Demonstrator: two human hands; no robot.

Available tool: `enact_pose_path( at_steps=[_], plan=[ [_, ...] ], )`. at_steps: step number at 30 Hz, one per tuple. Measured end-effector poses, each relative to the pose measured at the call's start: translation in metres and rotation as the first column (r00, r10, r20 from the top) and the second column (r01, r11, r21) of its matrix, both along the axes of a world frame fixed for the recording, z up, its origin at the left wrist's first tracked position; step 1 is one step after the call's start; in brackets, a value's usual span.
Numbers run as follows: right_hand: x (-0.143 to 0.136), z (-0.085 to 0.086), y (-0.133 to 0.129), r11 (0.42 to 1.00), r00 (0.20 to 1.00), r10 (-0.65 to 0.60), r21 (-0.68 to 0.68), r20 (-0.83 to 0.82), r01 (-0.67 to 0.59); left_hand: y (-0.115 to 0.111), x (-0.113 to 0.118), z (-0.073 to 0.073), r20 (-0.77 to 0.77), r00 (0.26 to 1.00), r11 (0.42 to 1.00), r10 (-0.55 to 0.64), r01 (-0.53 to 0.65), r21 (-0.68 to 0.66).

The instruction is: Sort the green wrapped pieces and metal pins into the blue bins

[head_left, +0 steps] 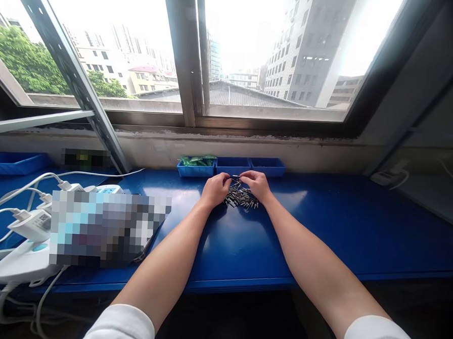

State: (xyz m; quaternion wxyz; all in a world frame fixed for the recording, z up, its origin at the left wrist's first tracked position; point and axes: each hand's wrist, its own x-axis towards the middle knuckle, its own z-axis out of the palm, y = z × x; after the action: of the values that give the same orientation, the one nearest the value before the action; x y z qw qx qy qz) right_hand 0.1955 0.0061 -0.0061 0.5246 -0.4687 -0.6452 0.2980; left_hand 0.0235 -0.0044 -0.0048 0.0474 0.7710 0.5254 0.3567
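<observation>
A loose pile of small, slender metal pieces, like pins or screws, lies on the blue table. Over the pile's left side is my left hand, its thumb and fingertips pinched together. My right hand is closed in a similar pinch at the right side. Between the two sets of fingertips shows a tiny slender piece, apparently of the same kind as those in the pile. Its exact type is too small to tell, and the left fingertips partly hide its end.
Behind my hands stand a blue bin with green packets and two more blue bins. A white power strip with plugs and cables, and a blurred-out item, occupy the left. A metal shelf post rises before the window.
</observation>
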Motion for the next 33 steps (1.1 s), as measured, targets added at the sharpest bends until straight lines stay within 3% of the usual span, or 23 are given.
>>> enact_pose_path(
  at_steps=[5, 9, 21, 28, 33],
  plan=[
    [0.015, -0.005, 0.009, 0.957, 0.917, -0.288, 0.113, 0.275, 0.266, 0.005, -0.004, -0.005, -0.045, 0.994, 0.995, 0.095, -0.096, -0.019],
    [0.023, -0.01, 0.015, 0.924, 0.83, -0.383, 0.154, 0.405, 0.351, 0.006, -0.005, -0.007, -0.102, 0.987, 0.991, 0.123, -0.128, -0.039],
    [0.017, 0.0, 0.009, 0.948, 0.847, -0.319, 0.135, 0.426, 0.289, 0.005, -0.008, -0.006, -0.162, 0.975, 0.986, 0.15, -0.16, -0.05],
    [0.019, -0.007, 0.022, 0.957, 0.778, -0.287, 0.125, 0.558, 0.263, 0.003, -0.009, -0.005, -0.182, 0.97, 0.983, 0.159, -0.173, -0.064],
    [0.017, -0.003, 0.032, 0.962, 0.747, -0.272, 0.154, 0.607, 0.225, 0.003, -0.009, -0.006, -0.182, 0.971, 0.983, 0.153, -0.167, -0.069]
  ],
)
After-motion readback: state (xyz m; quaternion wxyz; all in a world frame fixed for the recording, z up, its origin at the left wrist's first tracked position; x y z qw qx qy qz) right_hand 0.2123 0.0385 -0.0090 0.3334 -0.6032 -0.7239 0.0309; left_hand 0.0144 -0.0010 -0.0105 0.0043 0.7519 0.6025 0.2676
